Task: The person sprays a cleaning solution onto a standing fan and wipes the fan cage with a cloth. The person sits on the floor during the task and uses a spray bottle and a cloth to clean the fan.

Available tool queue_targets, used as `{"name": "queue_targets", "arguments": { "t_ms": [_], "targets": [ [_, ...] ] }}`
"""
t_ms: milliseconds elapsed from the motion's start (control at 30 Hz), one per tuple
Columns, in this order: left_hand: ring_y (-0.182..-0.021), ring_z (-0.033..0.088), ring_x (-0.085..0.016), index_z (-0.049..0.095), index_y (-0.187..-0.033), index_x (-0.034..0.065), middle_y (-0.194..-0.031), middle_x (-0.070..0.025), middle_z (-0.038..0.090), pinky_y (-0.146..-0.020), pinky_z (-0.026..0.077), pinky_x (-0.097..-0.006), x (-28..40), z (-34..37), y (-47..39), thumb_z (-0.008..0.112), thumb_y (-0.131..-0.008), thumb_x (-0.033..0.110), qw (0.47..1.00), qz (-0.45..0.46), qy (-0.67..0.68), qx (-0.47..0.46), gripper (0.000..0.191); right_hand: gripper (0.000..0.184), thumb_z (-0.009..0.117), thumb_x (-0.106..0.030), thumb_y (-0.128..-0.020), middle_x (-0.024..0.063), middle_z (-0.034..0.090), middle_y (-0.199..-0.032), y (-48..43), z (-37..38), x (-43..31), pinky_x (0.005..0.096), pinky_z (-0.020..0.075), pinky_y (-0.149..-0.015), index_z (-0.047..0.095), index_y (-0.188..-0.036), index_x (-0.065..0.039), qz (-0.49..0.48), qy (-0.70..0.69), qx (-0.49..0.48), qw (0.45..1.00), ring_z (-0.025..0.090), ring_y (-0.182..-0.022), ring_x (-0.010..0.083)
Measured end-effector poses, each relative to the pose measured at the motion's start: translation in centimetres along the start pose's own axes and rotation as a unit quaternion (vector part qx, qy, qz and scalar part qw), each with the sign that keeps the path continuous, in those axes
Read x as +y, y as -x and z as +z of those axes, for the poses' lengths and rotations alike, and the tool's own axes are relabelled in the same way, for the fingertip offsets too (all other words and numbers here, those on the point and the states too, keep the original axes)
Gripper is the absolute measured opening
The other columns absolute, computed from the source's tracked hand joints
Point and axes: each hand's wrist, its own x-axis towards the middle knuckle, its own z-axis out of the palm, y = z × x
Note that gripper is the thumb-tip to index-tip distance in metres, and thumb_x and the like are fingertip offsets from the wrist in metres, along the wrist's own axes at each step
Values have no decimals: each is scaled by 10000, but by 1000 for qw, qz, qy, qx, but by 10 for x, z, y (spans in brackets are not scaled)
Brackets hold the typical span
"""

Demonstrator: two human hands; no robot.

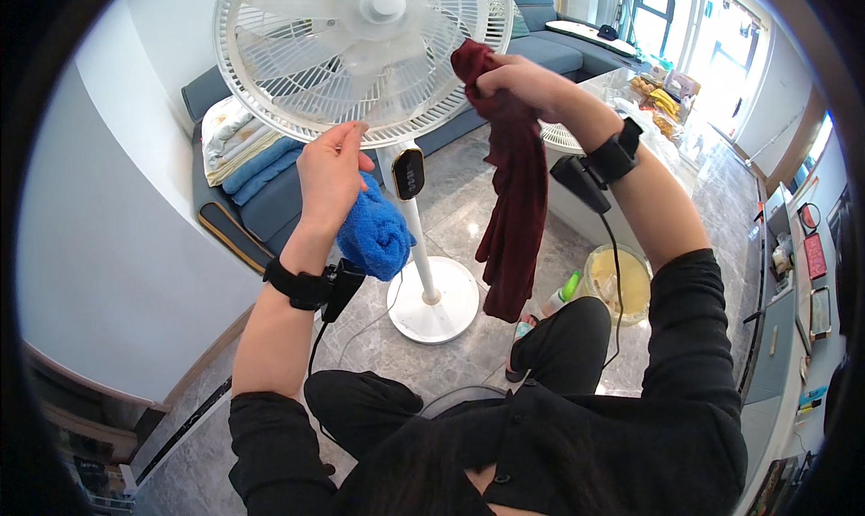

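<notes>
A white pedestal fan (412,229) stands before me with its pale translucent blades (290,56) uncovered and its rear grille behind them. My left hand (334,168) is at the lower rim of the grille, fingertips pinched together against or just in front of it. A blue towelling cloth (378,229) is bunched under that palm and hangs below it. To the right, my right hand (517,83) grips a dark red cloth (513,205) near its top, by the right rim of the fan. The long end of this cloth dangles freely. Whether its top touches the grille I cannot tell.
A round white grille (562,136) lies on a white table (578,198) loaded with food bags. Below stand a lined waste bin (618,283) and a bottle with a green top (567,289). A grey sofa (270,212) holds folded bedding (250,151). The fan's cord (365,330) crosses the floor.
</notes>
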Motion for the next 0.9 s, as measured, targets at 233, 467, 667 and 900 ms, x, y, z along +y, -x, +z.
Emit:
{"name": "queue_targets", "arguments": {
  "t_ms": [233, 467, 667, 900],
  "targets": [
    [-424, 515, -83, 691, -1033, 25, -575, -41, 609, -426, 409, -236, 2, -1, 3, 567, -918, 209, 1000, 12, -14, 9, 249, 353, 665, -205, -686, 181, 649, -816, -1, 30, 13, 332, 501, -678, 604, -872, 89, -37, 196, 69, 978, 627, -721, 243],
    [-423, 537, -105, 687, -1041, 33, -582, -57, 619, -433, 432, -249, 6, 1, 4, 551, -924, 194, 1000, 3, -19, 1, 241, 400, 668, -196, -678, 172, 664, -854, 36, 41, -5, 356, 501, -741, 597, -1017, 3, -164, 207, 134, 955, 647, -790, 291],
    [-509, 614, -272, 669, -1069, 49, -636, -128, 653, -530, 490, -359, 4, 0, 2, 559, -903, 201, 983, 85, -153, 48, 250, 352, 635, -183, -672, 234, 614, -814, 30, 53, -35, 426, 482, -683, 546, -956, 4, -285, 292, 138, 903, 597, -762, 409],
    [-643, 636, -359, 542, -1182, 62, -626, -156, 634, -610, 488, -441, 16, -33, 9, 577, -884, 209, 944, 165, -246, 146, 335, 358, 626, -197, -669, 237, 616, -828, 21, 53, -31, 451, 473, -716, 533, -956, -5, -239, 327, 107, 908, 587, -820, 425]
  ]
}}
